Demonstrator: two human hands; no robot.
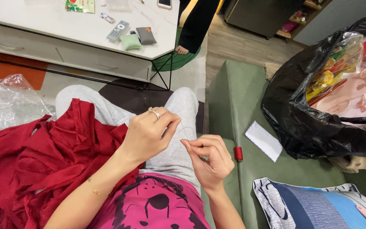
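A thin thread runs taut between both pinching hands.

At frame centre, the left hand and right hand pinch a thin thread between fingertips. Red cloth fills lower left; a red spool lies just right on the green sofa.

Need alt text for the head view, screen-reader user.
Seated on a green sofa, a person pinches a fine thread between the left hand and right hand over their lap. Red fabric lies on their left, a red thread spool on their right.
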